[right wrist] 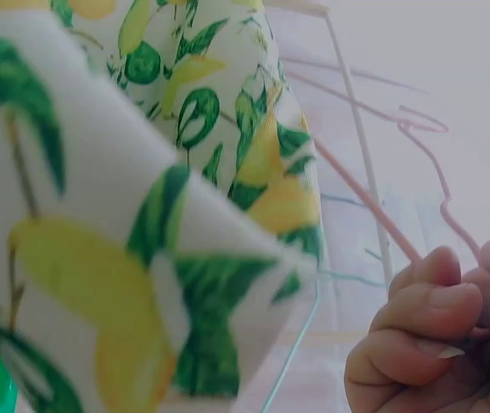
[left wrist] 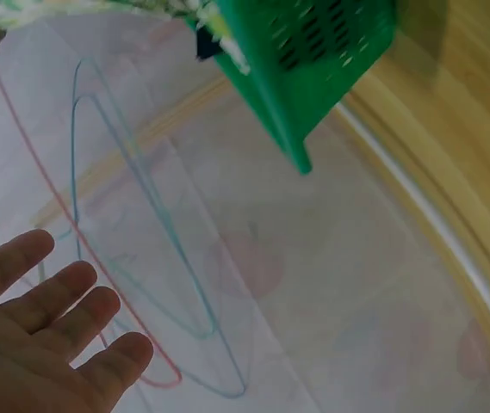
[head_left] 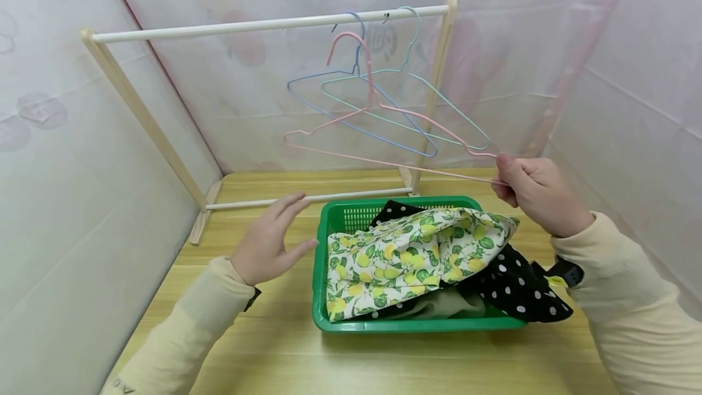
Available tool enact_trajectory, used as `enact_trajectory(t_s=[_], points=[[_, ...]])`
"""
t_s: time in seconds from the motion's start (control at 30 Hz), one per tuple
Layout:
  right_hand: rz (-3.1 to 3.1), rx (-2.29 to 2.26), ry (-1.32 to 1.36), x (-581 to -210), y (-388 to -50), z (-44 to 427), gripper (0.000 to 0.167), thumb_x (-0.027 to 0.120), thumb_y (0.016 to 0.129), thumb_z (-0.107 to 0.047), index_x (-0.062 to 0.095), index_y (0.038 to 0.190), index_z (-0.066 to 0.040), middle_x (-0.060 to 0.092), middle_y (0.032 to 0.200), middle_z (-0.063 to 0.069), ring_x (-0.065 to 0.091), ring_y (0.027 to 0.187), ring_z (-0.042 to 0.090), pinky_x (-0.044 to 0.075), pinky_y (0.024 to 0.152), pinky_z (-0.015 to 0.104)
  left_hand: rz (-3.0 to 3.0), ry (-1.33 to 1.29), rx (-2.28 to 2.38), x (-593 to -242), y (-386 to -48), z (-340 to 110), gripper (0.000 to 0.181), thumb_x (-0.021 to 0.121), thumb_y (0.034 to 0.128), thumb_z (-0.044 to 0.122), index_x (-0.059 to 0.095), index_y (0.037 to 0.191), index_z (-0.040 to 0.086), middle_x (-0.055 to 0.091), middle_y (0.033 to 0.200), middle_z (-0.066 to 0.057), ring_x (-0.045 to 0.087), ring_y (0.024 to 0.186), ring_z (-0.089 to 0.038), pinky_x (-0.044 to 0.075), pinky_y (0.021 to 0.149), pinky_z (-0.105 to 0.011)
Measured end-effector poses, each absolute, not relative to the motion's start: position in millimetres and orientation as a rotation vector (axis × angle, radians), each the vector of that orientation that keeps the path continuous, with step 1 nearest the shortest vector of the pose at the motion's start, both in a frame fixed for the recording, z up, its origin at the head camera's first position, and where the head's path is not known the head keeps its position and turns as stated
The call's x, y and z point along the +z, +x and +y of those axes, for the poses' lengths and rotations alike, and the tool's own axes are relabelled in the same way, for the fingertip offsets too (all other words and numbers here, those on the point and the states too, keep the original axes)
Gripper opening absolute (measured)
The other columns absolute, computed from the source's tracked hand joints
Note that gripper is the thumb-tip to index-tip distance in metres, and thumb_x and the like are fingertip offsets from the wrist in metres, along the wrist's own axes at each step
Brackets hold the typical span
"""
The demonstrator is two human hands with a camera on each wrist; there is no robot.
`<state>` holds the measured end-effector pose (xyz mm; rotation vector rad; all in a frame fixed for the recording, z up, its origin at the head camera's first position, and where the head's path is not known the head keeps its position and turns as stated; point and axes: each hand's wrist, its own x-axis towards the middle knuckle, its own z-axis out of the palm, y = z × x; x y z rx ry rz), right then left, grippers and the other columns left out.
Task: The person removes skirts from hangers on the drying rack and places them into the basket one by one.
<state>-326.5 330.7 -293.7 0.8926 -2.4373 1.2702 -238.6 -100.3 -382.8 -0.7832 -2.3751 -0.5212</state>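
My right hand (head_left: 534,191) grips one end of a pink hanger (head_left: 403,165), holding it up over the basket. In the right wrist view the curled fingers (right wrist: 425,323) wrap round the pink wire. My left hand (head_left: 271,242) hovers left of the basket with its fingers extended, holding nothing; the left wrist view shows its spread fingers (left wrist: 46,301) too. Below the hanger, a lemon-print cloth (head_left: 406,261) lies on top of a green basket (head_left: 422,325). Black polka-dot fabric (head_left: 521,285) spills over the basket's right side, and an olive-grey cloth (head_left: 444,305) shows beneath.
A blue hanger (head_left: 323,111) and a mint-green hanger (head_left: 455,106) hang from the white rod (head_left: 219,29) of a wooden-legged rack behind the basket. The basket stands on a wood-grain table (head_left: 285,358). Pale printed curtains (head_left: 55,200) enclose the sides and back.
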Motion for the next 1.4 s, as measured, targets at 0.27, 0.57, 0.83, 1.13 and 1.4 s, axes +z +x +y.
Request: enact_trajectory(t_s=[0.27,0.57,0.83,1.13,1.4], points=[[-2.467,1.273,0.881,-291,-330,311,0.053,0.034,0.106,-0.028,0.057,0.065,-0.001,0.054,0.060,0.011,0.047,0.050,0.021,0.040,0.051,0.026,-2.523,-0.946,-0.420,-407,-238,-85,0.084,0.064,0.0872,0.053,0.035,0.146,0.000,0.032,0.152,-0.016,0.032,0.138,-0.034,0.030,0.108,-0.054],[-2.460,1.329,0.833,-282,-345,281,0.063,0.033,0.104,-0.040,0.058,0.066,0.003,0.057,0.062,0.013,0.049,0.052,0.022,0.043,0.051,0.026,-2.703,-0.987,-0.322,-427,-228,-82,0.090,0.055,0.0871,0.064,0.027,0.152,0.008,0.019,0.158,-0.006,0.024,0.142,-0.032,0.025,0.107,-0.061],[-2.480,1.352,0.755,-274,-365,258,0.066,0.033,0.102,-0.048,0.054,0.066,0.003,0.059,0.065,0.011,0.051,0.054,0.023,0.040,0.049,0.027,-2.798,-0.957,-0.294,-442,-225,-85,0.095,0.046,0.0867,0.072,0.025,0.152,0.006,0.018,0.158,-0.008,0.018,0.144,-0.030,0.022,0.110,-0.059],[-2.464,1.423,0.664,-282,-381,238,0.066,0.033,0.100,-0.054,0.052,0.066,0.000,0.059,0.066,0.010,0.052,0.055,0.022,0.038,0.049,0.028,-2.823,-0.937,-0.320,-450,-223,-85,0.094,0.046,0.0874,0.071,0.025,0.152,0.006,0.021,0.158,-0.011,0.017,0.145,-0.028,0.023,0.109,-0.060],[-2.451,1.445,0.756,-282,-384,224,0.065,0.032,0.101,-0.051,0.052,0.066,0.000,0.057,0.064,0.011,0.050,0.053,0.022,0.039,0.049,0.028,-2.818,-0.944,-0.312,-450,-224,-85,0.093,0.046,0.0877,0.071,0.025,0.152,0.006,0.020,0.158,-0.011,0.016,0.145,-0.029,0.024,0.109,-0.059]])
